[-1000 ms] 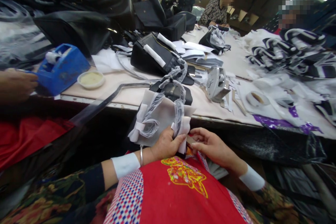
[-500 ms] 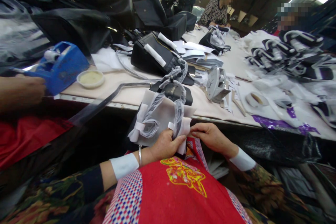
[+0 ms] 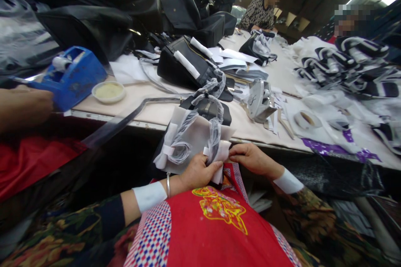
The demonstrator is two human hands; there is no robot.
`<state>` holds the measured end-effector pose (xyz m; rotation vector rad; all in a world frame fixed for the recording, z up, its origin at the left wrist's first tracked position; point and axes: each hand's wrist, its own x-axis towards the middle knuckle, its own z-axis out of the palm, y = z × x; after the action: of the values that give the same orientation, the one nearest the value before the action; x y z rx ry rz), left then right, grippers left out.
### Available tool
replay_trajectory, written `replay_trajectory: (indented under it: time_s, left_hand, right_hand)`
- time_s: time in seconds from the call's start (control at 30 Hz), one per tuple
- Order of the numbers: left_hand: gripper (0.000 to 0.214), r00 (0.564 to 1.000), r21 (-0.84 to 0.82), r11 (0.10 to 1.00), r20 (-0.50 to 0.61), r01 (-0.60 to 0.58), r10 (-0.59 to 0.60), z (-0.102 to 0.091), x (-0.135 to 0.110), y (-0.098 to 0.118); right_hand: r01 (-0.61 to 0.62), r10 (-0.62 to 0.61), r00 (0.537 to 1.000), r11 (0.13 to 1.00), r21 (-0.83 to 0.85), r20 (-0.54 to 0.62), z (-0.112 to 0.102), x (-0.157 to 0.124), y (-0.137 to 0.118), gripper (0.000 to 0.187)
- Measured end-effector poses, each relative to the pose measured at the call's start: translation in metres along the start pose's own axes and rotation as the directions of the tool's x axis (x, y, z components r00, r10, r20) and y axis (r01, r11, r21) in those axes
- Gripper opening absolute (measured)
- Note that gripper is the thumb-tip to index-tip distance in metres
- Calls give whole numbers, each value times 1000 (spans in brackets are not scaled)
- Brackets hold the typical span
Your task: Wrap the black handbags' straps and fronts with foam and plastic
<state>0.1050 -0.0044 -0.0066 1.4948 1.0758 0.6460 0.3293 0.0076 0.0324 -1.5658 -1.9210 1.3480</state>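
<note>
The bag (image 3: 194, 135) leans against the surface (image 3: 156, 112) edge in my lap, its strap (image 3: 214, 129) wrapped in clear film. My left hand (image 3: 199, 171) is closed on the white wrap (image 3: 219, 156) at the strap's foot; my right hand (image 3: 250, 158) pinches the same wrap from the other side, the two nearly touching. The surface is crowded: black bags, paper strips, a blue dispenser (image 3: 72, 77) and a dish (image 3: 108, 91) far left, where another person's hand (image 3: 25, 106) rests. Other people sit at the far end. Open room is only at the near edge.
</note>
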Motion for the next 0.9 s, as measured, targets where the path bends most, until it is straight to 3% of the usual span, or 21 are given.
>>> replay_trajectory:
  time_s: [0.13,0.27,0.3,0.37,0.43,0.6,0.7,0.8,0.9]
  left_hand:
    - [21,999,-70,997,-31,15,-18,-1,0,1]
    - [23,999,-105,994,-9,38,-39,-2,0,1]
    - [23,999,-110,993,-2,36,-37,-2,0,1]
    - [23,1000,-116,993,-1,28,-28,-2,0,2]
    - [23,1000,-102,995,-9,20,-21,-1,0,2]
    - [21,999,-28,999,-46,-16,14,1,2,-2]
    - [16,996,0,998,-63,-70,70,3,3,-8]
    - [12,985,35,990,-96,-140,142,4,3,-13]
    - [18,958,50,965,-119,-257,261,4,5,-16]
  right_hand:
    - [13,-17,997,999,-51,-79,0,-17,-12,20]
    - [146,-141,985,988,-46,104,-11,-43,-27,57]
    - [211,-196,969,973,-90,152,-14,-47,-31,59]
    - [336,-295,934,916,-220,200,-15,-51,-38,46]
    - [431,-370,901,821,-374,227,-11,-49,-44,25]
    - [627,-483,762,387,-676,431,9,-30,-60,26]
    - [663,-503,711,248,-706,491,16,-12,-71,21]
    - [625,-537,729,271,-732,424,18,8,-81,16]
    - [582,-539,767,356,-731,348,20,22,-87,11]
